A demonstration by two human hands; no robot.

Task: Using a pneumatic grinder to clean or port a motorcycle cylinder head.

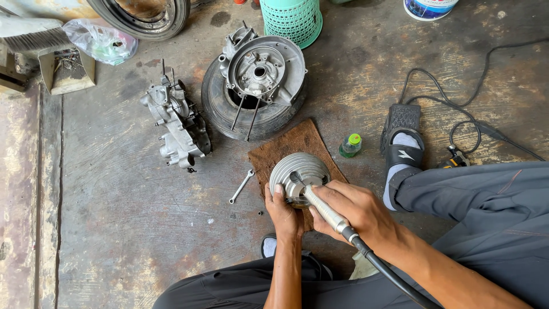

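Your left hand point(284, 210) grips the finned cylinder head point(299, 177) on the brown mat point(286, 146); your right hand point(351, 209) is closed around the flex-shaft grinder handpiece point(323, 209).

Bucket point(430, 8), wheel rim point(143, 17) cut off by top edge; tool tip perhaps hidden.

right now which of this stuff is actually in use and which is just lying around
In use: finned metal cylinder, steadied by the left hand; flexible-shaft grinder handpiece, held in the right hand; brown mat under the cylinder.

Lying about: wrench, crankcase half, engine case on tyre, green-capped bottle, green basket.
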